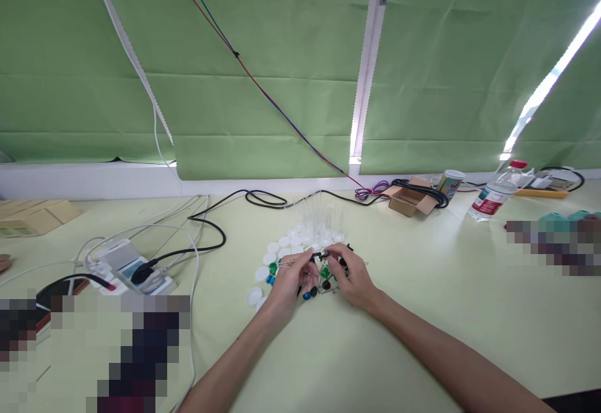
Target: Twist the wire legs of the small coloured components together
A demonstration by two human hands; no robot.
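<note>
Both hands meet over a group of small parts in the middle of the table. My left hand (292,280) is closed in a pinch on one end of a small black part (320,255). The fingers of my right hand (351,277) pinch its other end. Thin pale rods stick out beside the left fingers. Under and between the hands lie a green piece (325,271), a black round piece (327,285) and a blue piece (307,295). Another green piece (273,268) is left of my left hand. The fingers partly hide these parts.
White round discs (261,273) and clear upright tubes (323,216) stand beyond the hands. Farther back are a black cable (220,231), an open cardboard box (409,201), a can (451,183) and a water bottle (493,197). A power strip (123,263) with plugs lies left.
</note>
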